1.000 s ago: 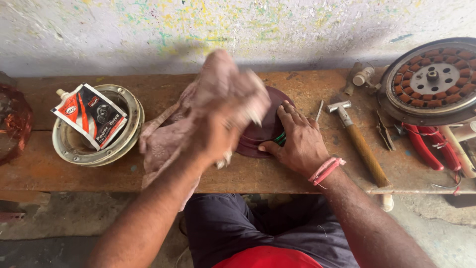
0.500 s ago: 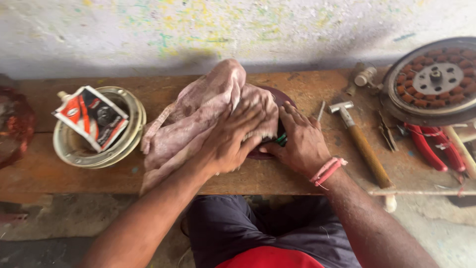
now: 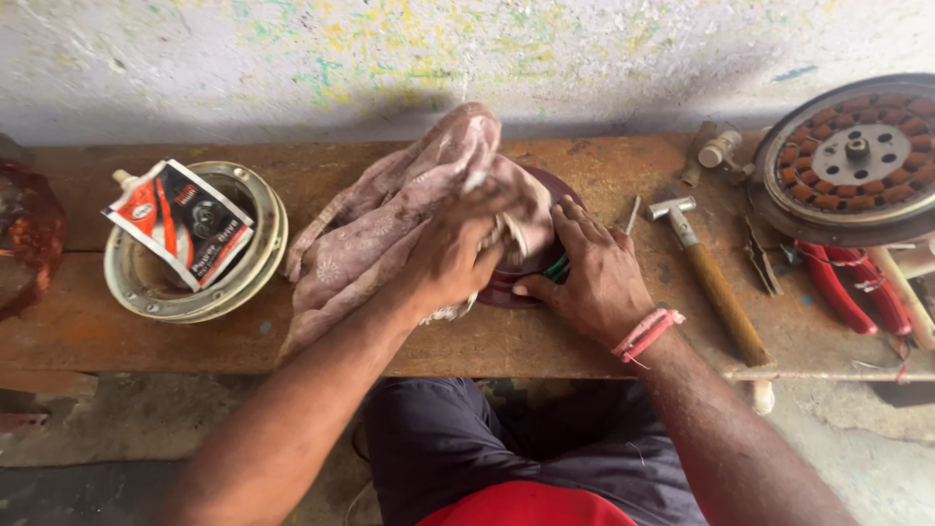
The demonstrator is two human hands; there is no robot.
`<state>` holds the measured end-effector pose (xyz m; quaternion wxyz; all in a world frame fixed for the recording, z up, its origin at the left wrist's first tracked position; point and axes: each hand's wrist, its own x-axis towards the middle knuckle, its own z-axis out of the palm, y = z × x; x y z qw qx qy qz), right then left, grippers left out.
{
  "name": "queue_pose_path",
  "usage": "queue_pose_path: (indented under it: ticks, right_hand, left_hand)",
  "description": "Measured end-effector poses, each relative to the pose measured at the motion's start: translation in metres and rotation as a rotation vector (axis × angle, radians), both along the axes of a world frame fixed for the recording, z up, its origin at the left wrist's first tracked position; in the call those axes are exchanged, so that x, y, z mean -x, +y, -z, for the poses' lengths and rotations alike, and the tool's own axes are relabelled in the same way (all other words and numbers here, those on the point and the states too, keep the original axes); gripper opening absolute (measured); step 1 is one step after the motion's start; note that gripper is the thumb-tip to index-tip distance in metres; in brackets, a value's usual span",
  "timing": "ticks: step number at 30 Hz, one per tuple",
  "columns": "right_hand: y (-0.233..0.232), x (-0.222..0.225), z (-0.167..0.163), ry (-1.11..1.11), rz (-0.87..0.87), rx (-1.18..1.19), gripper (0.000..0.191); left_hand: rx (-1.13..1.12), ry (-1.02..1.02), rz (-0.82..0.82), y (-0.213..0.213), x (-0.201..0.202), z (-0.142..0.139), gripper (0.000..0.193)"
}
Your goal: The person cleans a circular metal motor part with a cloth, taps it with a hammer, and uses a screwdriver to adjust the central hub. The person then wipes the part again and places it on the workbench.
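The rag (image 3: 390, 229) is soft, matt, faded pink cloth, creased; the bench (image 3: 604, 336) is worn, rough wood, stained rust-brown; the ring (image 3: 258, 258) is dull, scuffed metal; the packet (image 3: 180, 224) in it is glossy printed plastic or foil; the hammer (image 3: 711, 282) has a grey metal head and smooth wooden handle; the wall (image 3: 390, 49) is rough, paint-flecked plaster.

Pinkish-brown faintly patterned cloth (image 3: 390, 224) covering a maroon disc (image 3: 506, 287), orange-brown bench (image 3: 604, 331) showing, hammer (image 3: 706, 273) showing a tan handle, red pliers (image 3: 842, 287) lying.
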<state>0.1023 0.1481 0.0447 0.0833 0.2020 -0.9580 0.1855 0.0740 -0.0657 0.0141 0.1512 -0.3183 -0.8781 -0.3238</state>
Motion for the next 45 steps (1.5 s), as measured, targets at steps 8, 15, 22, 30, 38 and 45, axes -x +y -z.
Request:
queue_pose_path:
  ticks: [8,15,22,30,38,45]
  right_hand:
    - [0.003,0.001,0.006,0.011,-0.017,0.025,0.098]
    - [0.002,0.000,0.004,0.012,-0.006,0.034,0.104]
    - [0.004,0.000,0.009,0.028,-0.021,0.059,0.103]
    - [0.004,0.004,0.009,0.065,-0.050,0.036,0.102]
    - [0.000,0.000,0.000,0.079,-0.054,0.063,0.099]
    - [0.000,-0.001,0.001,0.037,-0.014,0.006,0.101]
  left_hand:
    - [-0.601,-0.311,0.140,-0.040,-0.005,0.019,0.018]
    - [-1.387,0.312,-0.381,-0.083,0.031,-0.034,0.027]
    - [-0.168,-0.057,-0.364,-0.003,-0.033,-0.002,0.065]
    - [0.228,-0.199,-0.198,-0.007,0.025,-0.009,0.070]
    - [0.280,-0.173,-0.058,0.007,0.058,-0.012,0.065]
    - [0.158,0.012,-0.186,-0.025,-0.031,0.021,0.062]
